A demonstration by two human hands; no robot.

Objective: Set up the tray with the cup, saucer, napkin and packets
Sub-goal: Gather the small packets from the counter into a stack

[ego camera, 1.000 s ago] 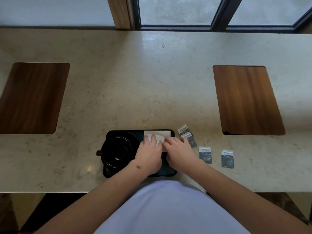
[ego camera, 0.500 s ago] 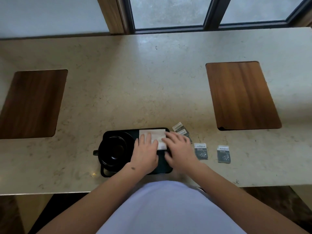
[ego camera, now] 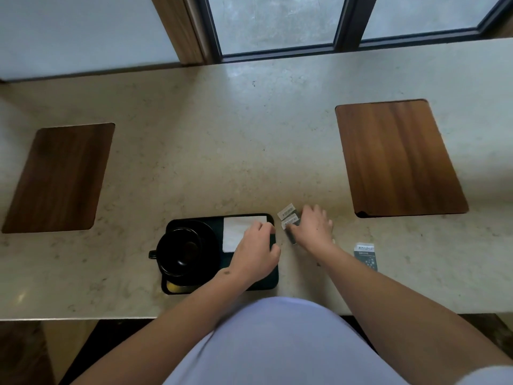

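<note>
Beige stone counter point(ego camera: 249, 140) under a window point(ego camera: 277, 20); two wooden mats point(ego camera: 399, 159). Black tray point(ego camera: 273, 279) holds cup point(ego camera: 180, 250) on saucer point(ego camera: 211, 237), and napkin point(ego camera: 238, 232). Left hand point(ego camera: 255, 251) flat, fingers relaxed on napkin; right hand point(ego camera: 313, 229) spread over packets point(ego camera: 287, 215) beside tray, grasp unclear.

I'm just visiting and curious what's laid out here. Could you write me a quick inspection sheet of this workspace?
Surface: pale stone counter, two wooden mats inset, left and right.
Job's things: black tray near the front edge; black cup on its saucer at the tray's left; white napkin at its right. Packets off the tray: two just right of it, one farther right.
Clutter: nothing seen.
Grippers: left hand rests on the napkin; right hand reaches over the two packets, grip unclear.
Cables: nothing seen.
Surroundings: window and wall behind the counter.
</note>
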